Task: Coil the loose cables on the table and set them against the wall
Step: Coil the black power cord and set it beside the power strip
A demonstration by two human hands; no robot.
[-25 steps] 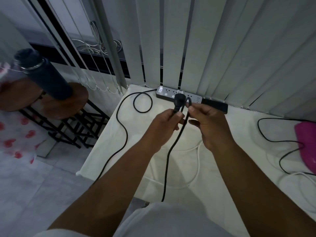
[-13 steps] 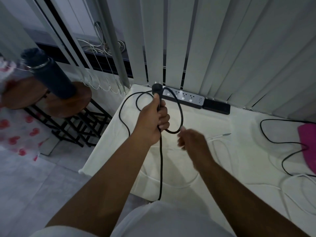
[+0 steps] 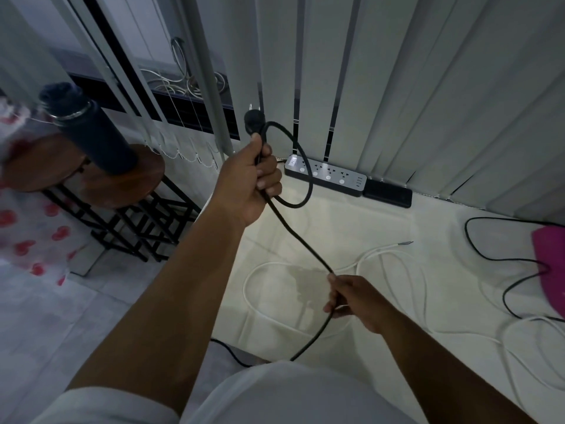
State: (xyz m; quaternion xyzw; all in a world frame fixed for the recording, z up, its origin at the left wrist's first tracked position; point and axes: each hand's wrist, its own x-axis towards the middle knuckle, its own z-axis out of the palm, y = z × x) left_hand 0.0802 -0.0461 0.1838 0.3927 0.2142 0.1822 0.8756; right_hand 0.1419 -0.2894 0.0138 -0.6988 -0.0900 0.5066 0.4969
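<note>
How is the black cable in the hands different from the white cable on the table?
The black cable is held up off the table by the left hand and right hand; the white cable lies flat, untouched. The black cable looks thicker than the white cable. The black cable has one neat loop at the left hand; the white cable sprawls in loose curves. Both are long and not fully coiled.

the thick cable (image 3: 301, 241) and its plug (image 3: 252, 122) are black. a white cable (image 3: 266, 313) loops on the cream table (image 3: 351, 228). the power strip (image 3: 325, 174) at the table's back edge is grey on top with white buttons, a black block (image 3: 386, 194) beside it. a thin black cable (image 3: 489, 252) curls near the right edge by something magenta (image 3: 550, 264). the blinds (image 3: 428, 87) are pale grey. the bottle (image 3: 91, 130) is dark navy, the stools (image 3: 122, 185) reddish brown on black frames, and the cloth (image 3: 30, 234) white with red hearts.
</note>
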